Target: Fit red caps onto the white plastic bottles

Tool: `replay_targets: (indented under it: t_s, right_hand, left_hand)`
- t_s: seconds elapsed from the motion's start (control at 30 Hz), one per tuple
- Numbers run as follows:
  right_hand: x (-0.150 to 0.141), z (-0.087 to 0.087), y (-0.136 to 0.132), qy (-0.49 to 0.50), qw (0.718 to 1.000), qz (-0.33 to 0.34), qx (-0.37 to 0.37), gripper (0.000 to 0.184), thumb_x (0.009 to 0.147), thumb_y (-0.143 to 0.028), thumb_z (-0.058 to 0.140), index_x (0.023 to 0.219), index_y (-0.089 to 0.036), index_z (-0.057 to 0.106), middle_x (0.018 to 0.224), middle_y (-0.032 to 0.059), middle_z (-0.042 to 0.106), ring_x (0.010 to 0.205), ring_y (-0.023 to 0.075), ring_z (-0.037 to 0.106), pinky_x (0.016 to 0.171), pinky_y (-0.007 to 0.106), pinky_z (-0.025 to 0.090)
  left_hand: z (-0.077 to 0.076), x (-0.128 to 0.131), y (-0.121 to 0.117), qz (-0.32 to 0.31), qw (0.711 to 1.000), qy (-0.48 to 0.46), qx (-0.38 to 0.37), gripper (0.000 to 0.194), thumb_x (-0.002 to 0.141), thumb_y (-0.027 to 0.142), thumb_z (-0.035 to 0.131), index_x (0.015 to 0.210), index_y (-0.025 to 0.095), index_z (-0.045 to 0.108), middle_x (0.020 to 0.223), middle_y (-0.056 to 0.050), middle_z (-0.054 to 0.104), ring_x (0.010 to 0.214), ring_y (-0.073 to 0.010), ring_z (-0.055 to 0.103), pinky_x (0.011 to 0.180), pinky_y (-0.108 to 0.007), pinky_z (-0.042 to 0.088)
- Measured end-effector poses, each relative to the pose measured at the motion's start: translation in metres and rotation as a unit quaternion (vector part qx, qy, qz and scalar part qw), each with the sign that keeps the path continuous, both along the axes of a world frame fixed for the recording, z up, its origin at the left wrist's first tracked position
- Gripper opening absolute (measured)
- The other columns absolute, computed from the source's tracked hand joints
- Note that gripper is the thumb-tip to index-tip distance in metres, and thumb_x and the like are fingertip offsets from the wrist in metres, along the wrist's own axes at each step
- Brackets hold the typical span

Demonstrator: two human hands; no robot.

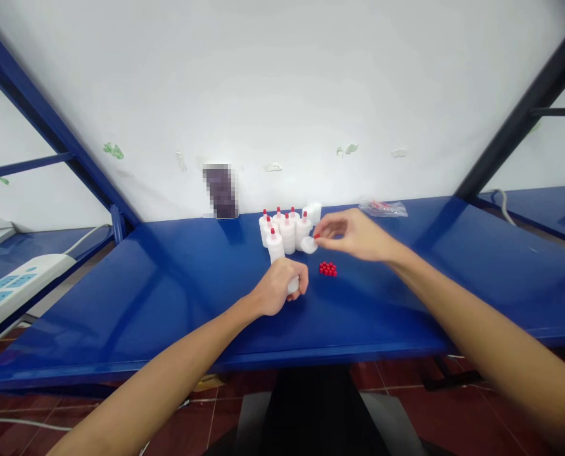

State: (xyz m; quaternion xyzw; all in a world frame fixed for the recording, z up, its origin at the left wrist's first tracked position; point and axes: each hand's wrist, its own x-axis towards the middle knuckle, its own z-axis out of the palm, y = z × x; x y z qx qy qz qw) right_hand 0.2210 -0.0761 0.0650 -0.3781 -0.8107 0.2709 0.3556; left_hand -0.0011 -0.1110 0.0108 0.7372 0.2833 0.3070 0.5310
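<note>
The white item [292,286] sits inside the curled fingers of the left hand [279,284], near the front half of the blue table [182,304]. The grip is closed around it; only a small pale portion shows between thumb and index finger, and the rest is hidden

At 1 o'clock from this item, a red cap [317,236] is located at the fingertips of the right hand [351,233]. The grip is a narrow pinch between thumb and index finger, with the cap at the very ends of the digits. A round white piece [309,245] lies at the cap's 8 o'clock; whether the two are joined cannot be told

At 2 o'clock from the left hand, a compact cluster of loose red caps [328,270] rests on the table, below the right hand and apart from both hands

At 12 o'clock from the left hand, a group of white bottles [288,235] with red tips stands upright and close together. At the group's 2 o'clock is a white container [312,213] with no red tip visible

Farther out, a clear plastic bag [383,208] with red contents lies between 1 and 2 o'clock from the right hand. A white power strip [19,282] is at 9 o'clock, at the table's left side
</note>
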Motion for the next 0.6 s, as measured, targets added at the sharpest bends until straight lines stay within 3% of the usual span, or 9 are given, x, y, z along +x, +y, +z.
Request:
replay_targets:
  t_s: [0.13, 0.27, 0.37, 0.43, 0.6]
  right_hand:
    - [-0.025, -0.02, 0.003, -0.111, 0.993, 0.037, 0.029, 0.009, 0.085, -0.02, 0.064, 0.09, -0.016, 0.071, 0.083, 0.006, 0.075, 0.074, 0.0185, 0.07, 0.073, 0.032, 0.055]
    - [-0.039, -0.03, 0.005, -0.142, 0.987, 0.027, 0.076, 0.018, 0.086, -0.011, 0.059, 0.101, -0.015, 0.071, 0.088, 0.0068, 0.075, 0.076, 0.0181, 0.07, 0.071, 0.03, 0.053]
    - [-0.032, -0.024, 0.002, -0.111, 0.989, -0.011, 0.096, 0.022, 0.086, -0.012, 0.061, 0.105, -0.014, 0.071, 0.089, 0.0073, 0.075, 0.077, 0.0182, 0.07, 0.073, 0.031, 0.054]
    - [-0.024, -0.016, -0.004, -0.07, 0.993, -0.012, 0.098, 0.021, 0.086, -0.016, 0.063, 0.105, -0.015, 0.072, 0.089, 0.0069, 0.075, 0.077, 0.0179, 0.07, 0.073, 0.032, 0.055]
    - [-0.015, 0.0, -0.02, 0.071, 0.993, 0.071, 0.057, 0.016, 0.086, -0.03, 0.068, 0.098, -0.019, 0.072, 0.094, 0.0058, 0.074, 0.082, 0.0178, 0.069, 0.078, 0.034, 0.058]
  left_hand:
    - [0.011, 0.003, -0.007, -0.049, 0.997, 0.052, -0.035, 0.043, 0.092, 0.037, 0.04, 0.059, 0.014, 0.055, 0.048, 0.0, 0.048, 0.045, -0.0086, 0.044, 0.049, -0.021, 0.035]
    - [0.016, 0.002, -0.006, -0.072, 0.995, 0.052, -0.054, 0.051, 0.098, 0.048, 0.038, 0.064, 0.014, 0.055, 0.049, 0.002, 0.047, 0.045, -0.0082, 0.043, 0.051, -0.022, 0.036]
    - [0.015, -0.002, -0.004, -0.125, 0.991, 0.033, -0.026, 0.054, 0.096, 0.059, 0.043, 0.069, 0.014, 0.052, 0.056, 0.001, 0.05, 0.05, -0.0076, 0.043, 0.053, -0.022, 0.036]
    - [0.013, -0.003, -0.003, -0.124, 0.992, 0.001, -0.02, 0.049, 0.093, 0.061, 0.05, 0.075, 0.016, 0.047, 0.059, 0.002, 0.051, 0.051, -0.0074, 0.043, 0.052, -0.022, 0.035]
    - [0.005, -0.003, 0.002, -0.078, 0.994, -0.065, -0.033, 0.037, 0.095, 0.051, 0.054, 0.085, 0.021, 0.033, 0.058, 0.007, 0.048, 0.049, -0.0068, 0.041, 0.05, -0.02, 0.035]
